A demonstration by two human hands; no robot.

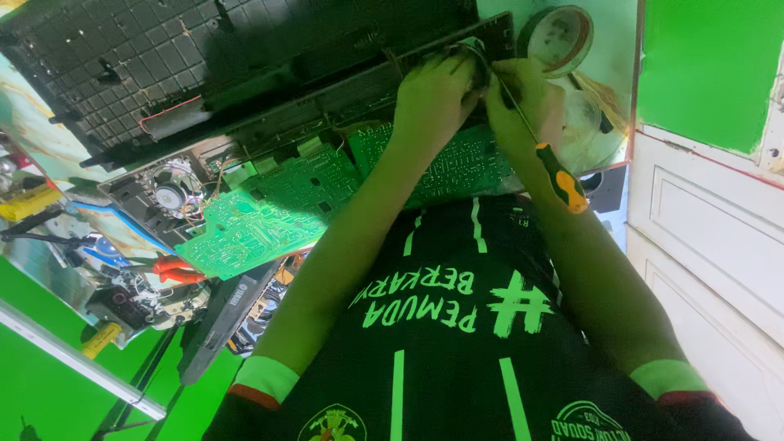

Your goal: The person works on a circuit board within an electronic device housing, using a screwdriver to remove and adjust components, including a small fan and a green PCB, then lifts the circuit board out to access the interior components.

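A screwdriver [545, 159] with an orange-and-black handle sits gripped in the right hand [527, 102], tip meeting the black casing [245, 73] where the left hand [433, 94] pinches closed, above green circuit boards [269, 204] and beside a tape roll [558, 38].

a loose green circuit board [245, 233] lies tilted beside a small round speaker [170, 194]. red-handled pliers [175, 269] rest just below the board, near a yellow tool handle [102, 339]. a roll of tape [558, 37] sits by the white panelled door [710, 245]
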